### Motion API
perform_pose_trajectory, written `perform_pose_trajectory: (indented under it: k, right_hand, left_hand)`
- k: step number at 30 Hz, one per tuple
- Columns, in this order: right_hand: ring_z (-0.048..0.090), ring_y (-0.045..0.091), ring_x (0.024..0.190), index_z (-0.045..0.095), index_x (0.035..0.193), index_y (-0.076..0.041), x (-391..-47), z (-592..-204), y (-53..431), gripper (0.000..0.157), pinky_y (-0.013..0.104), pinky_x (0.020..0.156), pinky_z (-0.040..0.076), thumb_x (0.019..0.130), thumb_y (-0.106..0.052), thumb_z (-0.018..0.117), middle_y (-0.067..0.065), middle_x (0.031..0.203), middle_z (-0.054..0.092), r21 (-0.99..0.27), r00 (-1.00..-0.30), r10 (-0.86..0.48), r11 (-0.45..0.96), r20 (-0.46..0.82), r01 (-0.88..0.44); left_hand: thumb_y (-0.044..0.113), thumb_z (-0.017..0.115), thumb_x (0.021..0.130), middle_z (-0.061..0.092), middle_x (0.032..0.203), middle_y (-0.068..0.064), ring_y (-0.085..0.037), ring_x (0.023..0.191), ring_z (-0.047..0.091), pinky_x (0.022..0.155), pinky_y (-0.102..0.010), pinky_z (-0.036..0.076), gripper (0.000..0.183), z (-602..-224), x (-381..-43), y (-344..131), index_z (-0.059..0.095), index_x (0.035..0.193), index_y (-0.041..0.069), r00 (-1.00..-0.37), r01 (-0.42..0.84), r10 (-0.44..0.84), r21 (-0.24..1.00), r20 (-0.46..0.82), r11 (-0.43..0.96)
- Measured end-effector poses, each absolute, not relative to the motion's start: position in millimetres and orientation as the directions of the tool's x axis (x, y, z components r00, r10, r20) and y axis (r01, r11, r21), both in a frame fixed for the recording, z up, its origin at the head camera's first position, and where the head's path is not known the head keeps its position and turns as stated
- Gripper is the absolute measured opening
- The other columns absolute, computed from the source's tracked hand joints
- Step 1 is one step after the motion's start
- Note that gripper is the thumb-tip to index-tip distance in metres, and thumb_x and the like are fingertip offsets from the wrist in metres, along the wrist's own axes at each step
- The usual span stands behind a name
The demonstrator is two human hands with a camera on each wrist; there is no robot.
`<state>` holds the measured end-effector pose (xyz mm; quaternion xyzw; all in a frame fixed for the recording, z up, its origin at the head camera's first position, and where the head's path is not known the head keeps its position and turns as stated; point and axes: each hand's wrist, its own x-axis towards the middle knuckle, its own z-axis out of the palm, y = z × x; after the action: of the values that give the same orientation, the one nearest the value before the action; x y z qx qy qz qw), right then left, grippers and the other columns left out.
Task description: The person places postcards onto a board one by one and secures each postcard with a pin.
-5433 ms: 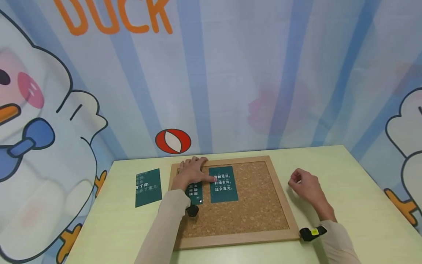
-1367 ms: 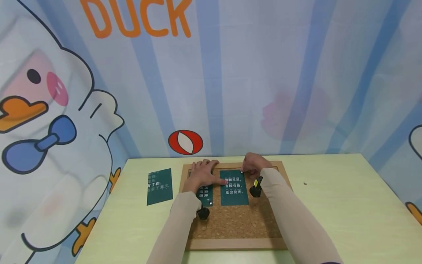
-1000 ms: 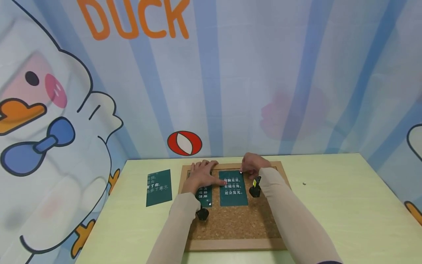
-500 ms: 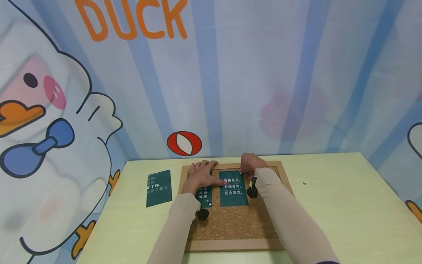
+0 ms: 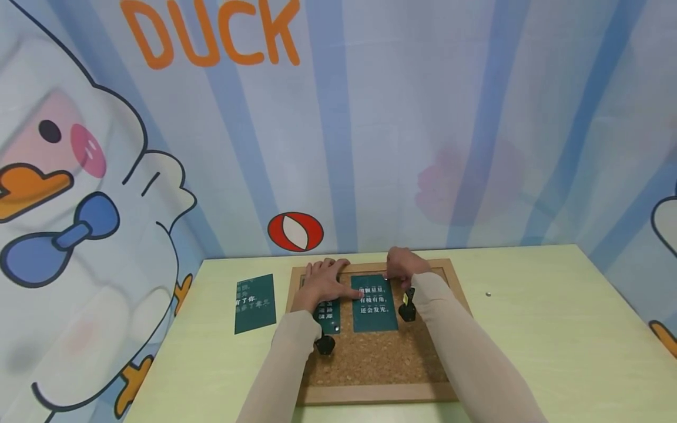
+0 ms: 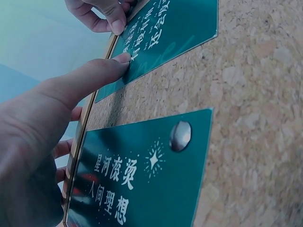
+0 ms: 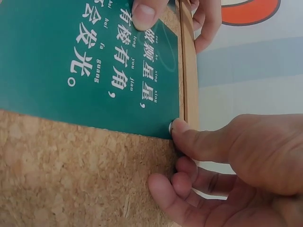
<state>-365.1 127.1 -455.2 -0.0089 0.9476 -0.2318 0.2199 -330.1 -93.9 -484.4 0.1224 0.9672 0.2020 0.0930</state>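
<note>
A framed corkboard [image 5: 370, 364] lies on the table. In its upper middle lies a dark green card [image 7: 52, 71] with white characters. My left hand [image 5: 324, 285] is spread over the board's upper left; its thumb presses the card's left part, its fingers reach over the top frame. My right hand [image 5: 404, 264] holds a silver thumbtack [image 7: 171, 127] at the card's top right corner, thumb against the tack's head, the other fingers curled below. Another green card [image 6: 142, 170] lies under my left hand, with a silver tack [image 6: 180, 135] in its lower right corner.
A third green card [image 5: 255, 304] lies on the pale table [image 5: 529, 352], left of the board. One small silver tack [image 5: 488, 294] sits on the table to the right. Behind the table stands a striped backdrop [image 5: 381, 117] with cartoon ducks.
Over the last several seconds my right hand came from the table right of the board to the middle card's top right corner. Lately it shifts only slightly there. My left hand keeps its place.
</note>
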Motion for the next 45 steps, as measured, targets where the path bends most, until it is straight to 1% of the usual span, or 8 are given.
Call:
perform_pose_trajectory:
  k: [9, 16, 21, 27, 32, 37, 40, 45]
  right_hand:
    - [0.050, 0.018, 0.059, 0.066, 0.085, -0.003, -356.7, -455.1, 131.0, 0.019, 0.031, 0.050, 0.047, 0.100, -0.014, 0.071, 0.004, 0.068, 0.048, -0.531, -0.916, -0.151, 0.844, -0.371, 0.075]
    - [0.051, 0.018, 0.062, 0.062, 0.082, -0.006, -350.1, -458.8, 135.3, 0.022, 0.031, 0.054, 0.044, 0.100, -0.015, 0.070, 0.005, 0.073, 0.054, -0.559, -0.925, -0.184, 0.828, -0.332, 0.036]
    - [0.046, 0.016, 0.058, 0.058, 0.079, -0.006, -347.2, -464.2, 138.5, 0.026, 0.031, 0.053, 0.042, 0.101, -0.014, 0.069, 0.002, 0.067, 0.047, -0.588, -0.936, -0.214, 0.809, -0.281, -0.009]
    - [0.052, 0.016, 0.061, 0.060, 0.079, -0.005, -346.1, -464.7, 139.6, 0.025, 0.029, 0.054, 0.045, 0.100, -0.012, 0.070, 0.003, 0.070, 0.052, -0.565, -0.949, -0.238, 0.821, -0.207, -0.083]
    - [0.052, 0.017, 0.061, 0.059, 0.079, -0.005, -344.2, -467.5, 142.2, 0.026, 0.030, 0.056, 0.041, 0.101, -0.014, 0.069, 0.004, 0.071, 0.055, -0.535, -0.950, -0.270, 0.832, -0.154, -0.150]
    - [0.052, 0.018, 0.065, 0.060, 0.085, -0.006, -339.4, -467.9, 145.9, 0.021, 0.031, 0.057, 0.040, 0.101, -0.015, 0.069, 0.005, 0.075, 0.056, -0.541, -0.952, -0.290, 0.819, -0.101, -0.193]
    - [0.052, 0.019, 0.067, 0.062, 0.091, -0.005, -335.4, -464.2, 150.2, 0.018, 0.031, 0.058, 0.040, 0.100, -0.018, 0.070, 0.005, 0.078, 0.056, -0.565, -0.956, -0.280, 0.804, -0.084, -0.186]
    - [0.047, 0.018, 0.067, 0.058, 0.106, -0.002, -327.8, -453.5, 168.8, 0.024, 0.033, 0.060, 0.039, 0.102, -0.024, 0.068, 0.006, 0.082, 0.053, -0.617, -0.962, -0.259, 0.772, -0.088, -0.151]
  left_hand:
    - [0.064, 0.080, 0.080, 0.044, 0.156, -0.012, -0.041, 0.146, 0.032, 0.123, -0.059, 0.006, 0.092, -483.7, -328.8, -96.2, 0.047, 0.156, 0.024, -0.954, 0.205, 0.276, 0.416, -0.118, 0.886]
    - [0.065, 0.080, 0.080, 0.044, 0.156, -0.011, -0.041, 0.146, 0.032, 0.123, -0.059, 0.006, 0.092, -485.4, -327.2, -96.1, 0.047, 0.156, 0.026, -0.952, 0.205, 0.279, 0.418, -0.123, 0.885]
    - [0.066, 0.080, 0.079, 0.043, 0.157, -0.010, -0.040, 0.147, 0.031, 0.124, -0.058, 0.005, 0.094, -486.4, -328.2, -95.4, 0.046, 0.156, 0.026, -0.952, 0.203, 0.278, 0.417, -0.126, 0.886]
    - [0.065, 0.080, 0.079, 0.043, 0.157, -0.011, -0.040, 0.147, 0.030, 0.124, -0.058, 0.003, 0.094, -495.0, -337.1, -94.9, 0.045, 0.157, 0.026, -0.954, 0.197, 0.270, 0.412, -0.127, 0.890]
    - [0.065, 0.081, 0.078, 0.042, 0.158, -0.010, -0.040, 0.148, 0.029, 0.124, -0.058, 0.001, 0.096, -498.9, -339.3, -95.5, 0.044, 0.158, 0.027, -0.953, 0.193, 0.271, 0.424, -0.132, 0.885]
    - [0.064, 0.081, 0.079, 0.043, 0.157, -0.011, -0.041, 0.147, 0.030, 0.123, -0.059, 0.004, 0.094, -490.2, -332.3, -94.6, 0.046, 0.157, 0.026, -0.952, 0.205, 0.280, 0.423, -0.122, 0.882]
    - [0.065, 0.081, 0.078, 0.042, 0.157, -0.011, -0.040, 0.148, 0.029, 0.124, -0.058, 0.002, 0.095, -494.1, -335.8, -94.9, 0.044, 0.158, 0.027, -0.953, 0.201, 0.276, 0.419, -0.125, 0.885]
    - [0.066, 0.081, 0.077, 0.041, 0.158, -0.011, -0.040, 0.148, 0.028, 0.124, -0.058, 0.000, 0.097, -500.8, -341.9, -96.2, 0.044, 0.158, 0.028, -0.954, 0.197, 0.272, 0.425, -0.124, 0.883]
